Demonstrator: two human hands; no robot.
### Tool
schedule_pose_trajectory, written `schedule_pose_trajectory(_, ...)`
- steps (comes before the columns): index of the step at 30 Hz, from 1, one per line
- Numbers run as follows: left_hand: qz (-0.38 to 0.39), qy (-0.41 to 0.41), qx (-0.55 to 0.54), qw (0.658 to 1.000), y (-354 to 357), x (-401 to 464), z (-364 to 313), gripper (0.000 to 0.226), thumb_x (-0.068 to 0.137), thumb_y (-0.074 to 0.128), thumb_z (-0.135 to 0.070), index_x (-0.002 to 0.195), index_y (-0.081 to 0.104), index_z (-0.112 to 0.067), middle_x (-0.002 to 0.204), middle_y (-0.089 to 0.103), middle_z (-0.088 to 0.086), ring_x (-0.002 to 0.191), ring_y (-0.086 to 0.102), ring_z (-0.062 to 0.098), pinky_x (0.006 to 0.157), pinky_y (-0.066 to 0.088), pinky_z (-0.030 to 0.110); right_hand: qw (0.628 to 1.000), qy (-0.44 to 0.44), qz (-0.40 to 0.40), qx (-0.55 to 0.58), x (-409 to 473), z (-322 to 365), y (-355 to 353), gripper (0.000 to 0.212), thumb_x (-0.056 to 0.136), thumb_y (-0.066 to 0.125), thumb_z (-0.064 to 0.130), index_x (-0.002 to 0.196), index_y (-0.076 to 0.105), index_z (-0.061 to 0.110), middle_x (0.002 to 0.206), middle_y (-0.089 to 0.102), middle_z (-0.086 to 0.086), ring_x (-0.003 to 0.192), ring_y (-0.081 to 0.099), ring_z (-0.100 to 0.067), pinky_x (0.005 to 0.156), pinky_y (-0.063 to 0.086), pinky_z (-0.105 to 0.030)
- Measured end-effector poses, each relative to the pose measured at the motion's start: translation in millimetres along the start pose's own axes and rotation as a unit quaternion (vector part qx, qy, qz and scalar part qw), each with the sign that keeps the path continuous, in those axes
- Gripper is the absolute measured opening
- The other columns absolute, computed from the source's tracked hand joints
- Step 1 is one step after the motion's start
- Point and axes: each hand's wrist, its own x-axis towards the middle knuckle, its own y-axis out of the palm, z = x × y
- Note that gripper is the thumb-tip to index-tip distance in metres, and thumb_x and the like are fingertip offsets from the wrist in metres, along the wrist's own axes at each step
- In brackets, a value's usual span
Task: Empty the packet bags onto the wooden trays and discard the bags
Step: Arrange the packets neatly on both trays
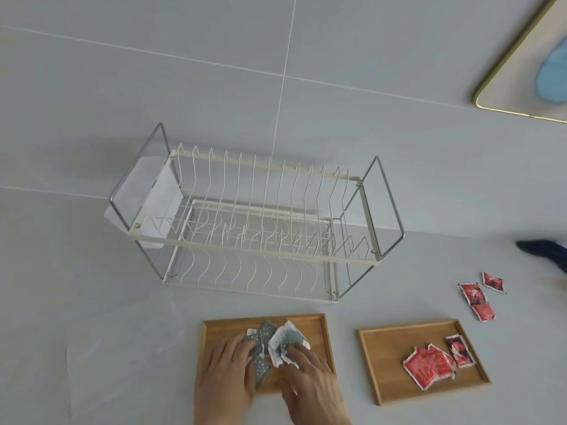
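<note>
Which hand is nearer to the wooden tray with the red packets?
Right. The right hand rests on the grey packets in the neighbouring tray, on the side facing the red-packet tray; the left hand lies farther away at that tray's left side.

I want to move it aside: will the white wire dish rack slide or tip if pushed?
The dish rack looks empty and made of thin wire, so probably light and easily slid. Its wide base suggests little tipping risk, though a push on the high handles might rock it.

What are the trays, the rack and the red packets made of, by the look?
Left tray and right tray: wood, grain visible, satin finish.
Rack: wire, cream-coated, with bare grey metal end loops.
Red packets: likely printed film or foil, crinkled.
</note>
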Motion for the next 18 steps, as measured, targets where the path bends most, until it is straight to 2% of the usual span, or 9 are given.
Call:
schedule_pose_trajectory(3, 0.029, 0.001, 0.005, 1.0, -3, 7, -11, 0.041, 0.082, 0.045, -0.042, 0.116, 0.068, -0.032, 0.125, 0.065, -0.01, 0.118, 0.06, 0.016, 0.097, 0.053, 0.035, 0.999, 0.007, -0.033, 0.022, -3, -8, -7, 0.017, 0.076, 0.067, 0.037, 0.092, 0.073, 0.035, 0.114, 0.075, 0.01, 0.108, 0.072, -0.016, 0.08, 0.06, -0.025)
schedule_pose_trajectory(5, 0.029, 0.011, 0.003, 1.0, -4, 13, -24, 0.04, 0.084, 0.052, -0.041, 0.122, 0.064, -0.034, 0.13, 0.062, -0.013, 0.122, 0.058, 0.015, 0.099, 0.053, 0.036, 0.997, 0.022, -0.059, 0.037, -4, -17, -17, 0.016, 0.079, 0.066, 0.036, 0.093, 0.072, 0.035, 0.112, 0.075, 0.012, 0.102, 0.072, -0.015, 0.075, 0.06, -0.024)
schedule_pose_trajectory(7, 0.026, 0.022, -0.005, 0.999, -4, 19, -40, 0.041, 0.084, 0.049, -0.041, 0.123, 0.062, -0.036, 0.132, 0.061, -0.015, 0.122, 0.058, 0.013, 0.098, 0.052, 0.034, 0.995, 0.057, -0.068, 0.036, -6, -30, -29, 0.014, 0.077, 0.067, 0.035, 0.091, 0.069, 0.036, 0.105, 0.074, 0.015, 0.088, 0.072, -0.011, 0.063, 0.056, -0.021)
schedule_pose_trajectory(9, 0.035, 0.021, -0.025, 0.999, -5, 27, -59, 0.042, 0.081, 0.042, -0.043, 0.119, 0.062, -0.038, 0.125, 0.065, -0.016, 0.113, 0.064, 0.013, 0.089, 0.056, 0.034, 0.992, 0.1, -0.074, 0.022, -10, -49, -40, 0.009, 0.077, 0.064, 0.039, 0.085, 0.066, 0.036, 0.093, 0.07, 0.018, 0.073, 0.069, -0.009, 0.048, 0.05, -0.021)
schedule_pose_trajectory(12, 0.046, 0.042, -0.028, 0.998, -3, 38, -96, 0.034, 0.074, 0.044, -0.043, 0.103, 0.062, -0.039, 0.094, 0.073, -0.015, 0.083, 0.074, 0.016, 0.066, 0.058, 0.034, 0.979, 0.168, -0.107, 0.032, -20, -88, -58, 0.009, 0.078, 0.061, 0.044, 0.082, 0.062, 0.036, 0.077, 0.065, 0.015, 0.058, 0.065, -0.008, 0.039, 0.04, -0.023)
schedule_pose_trajectory(15, 0.035, 0.075, -0.048, 0.995, 11, 49, -147, 0.024, 0.072, 0.05, -0.044, 0.092, 0.064, -0.041, 0.076, 0.07, -0.021, 0.066, 0.071, 0.006, 0.055, 0.053, 0.03, 0.963, 0.213, -0.156, 0.054, -36, -137, -79, 0.013, 0.078, 0.063, 0.044, 0.078, 0.064, 0.031, 0.071, 0.066, 0.013, 0.053, 0.064, -0.007, 0.041, 0.045, -0.022)
schedule_pose_trajectory(18, 0.053, 0.073, -0.095, 0.991, 38, 57, -206, 0.021, 0.076, 0.047, -0.047, 0.095, 0.056, -0.046, 0.074, 0.061, -0.034, 0.065, 0.061, -0.013, 0.056, 0.054, 0.026, 0.951, 0.249, -0.172, 0.068, -59, -191, -105, 0.012, 0.078, 0.064, 0.042, 0.075, 0.066, 0.031, 0.067, 0.066, 0.014, 0.053, 0.062, -0.002, 0.05, 0.047, -0.021)
